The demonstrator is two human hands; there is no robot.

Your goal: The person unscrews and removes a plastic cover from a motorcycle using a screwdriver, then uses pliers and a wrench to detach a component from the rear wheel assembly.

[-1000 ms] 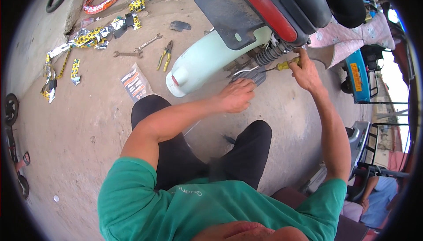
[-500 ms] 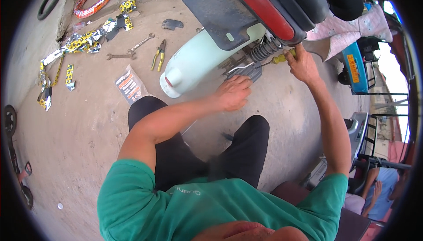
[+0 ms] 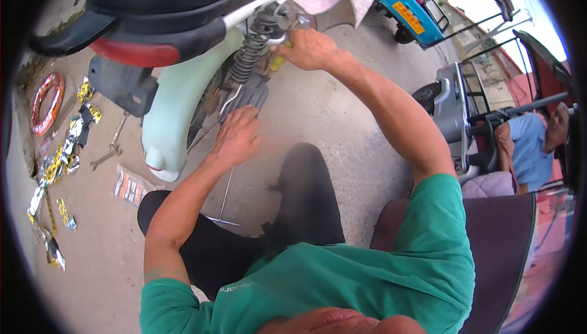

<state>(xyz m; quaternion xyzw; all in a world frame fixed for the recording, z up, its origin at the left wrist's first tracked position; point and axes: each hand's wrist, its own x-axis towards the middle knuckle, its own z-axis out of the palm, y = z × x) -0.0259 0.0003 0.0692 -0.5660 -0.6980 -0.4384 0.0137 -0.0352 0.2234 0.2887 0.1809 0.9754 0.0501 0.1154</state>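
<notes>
The rear of a scooter fills the upper left, with a pale green mudguard [image 3: 174, 105] over the rear wheel and a coiled shock absorber [image 3: 247, 56] beside it. My right hand [image 3: 309, 50] is closed round the yellow handle of a screwdriver [image 3: 277, 63], just right of the shock absorber; the shaft is mostly hidden. My left hand [image 3: 237, 135] is at the lower side of the wheel, its fingers bent and closed. What it grips, if anything, is hidden. A bent silvery metal bar [image 3: 230, 98] rises just above its fingers, against a dark grey slotted part [image 3: 252, 95].
Wrenches [image 3: 107, 157] and a printed plastic packet [image 3: 130, 185] lie left of the mudguard. Torn yellow-and-silver wrapping [image 3: 56, 166] and a red-wrapped tyre [image 3: 47, 103] are farther left. A thin metal rod tool [image 3: 227, 194] lies by my knees. At right are parked vehicles [image 3: 451, 105] and a seated person [image 3: 529, 150].
My view has swung to the right, so the scooter sits farther left and the pliers are out of sight. My right hand keeps the screwdriver; my left hand stays by the wheel.
</notes>
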